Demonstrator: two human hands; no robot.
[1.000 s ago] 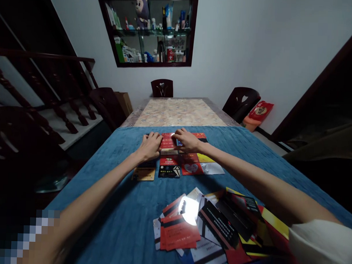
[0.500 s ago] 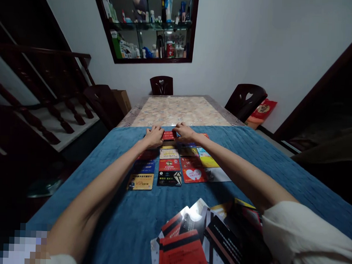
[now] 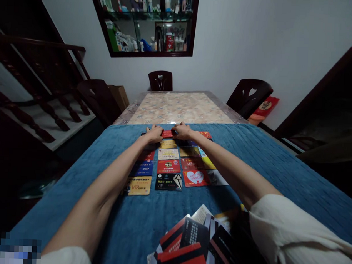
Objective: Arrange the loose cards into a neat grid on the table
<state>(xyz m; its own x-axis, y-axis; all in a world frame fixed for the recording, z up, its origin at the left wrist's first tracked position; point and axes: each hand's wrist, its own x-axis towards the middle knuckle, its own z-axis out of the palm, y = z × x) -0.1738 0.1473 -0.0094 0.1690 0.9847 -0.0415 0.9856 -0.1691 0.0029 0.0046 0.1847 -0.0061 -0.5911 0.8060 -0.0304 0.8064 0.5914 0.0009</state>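
A red card (image 3: 167,134) lies flat in the far row of cards on the blue cloth. My left hand (image 3: 154,134) grips its left end with bent fingers. At the right end, the curled fingers of my right hand (image 3: 181,131) press on the same card. Nearer me are columns of printed cards, among them a gold card (image 3: 167,144), a black VIP card (image 3: 168,182), a red card with a white heart (image 3: 195,178) and a yellow VIP card (image 3: 138,185). My forearms cover parts of the outer columns.
Close to me lies a loose heap of cards, with a red striped card (image 3: 183,259) on top. The blue cloth (image 3: 103,225) covers the near part of the table; beyond it is a patterned tabletop (image 3: 179,107). Dark chairs (image 3: 160,80) stand around it.
The view has tilted down and shifted slightly. Both hands stay at the red card in the far row, with little visible movement.
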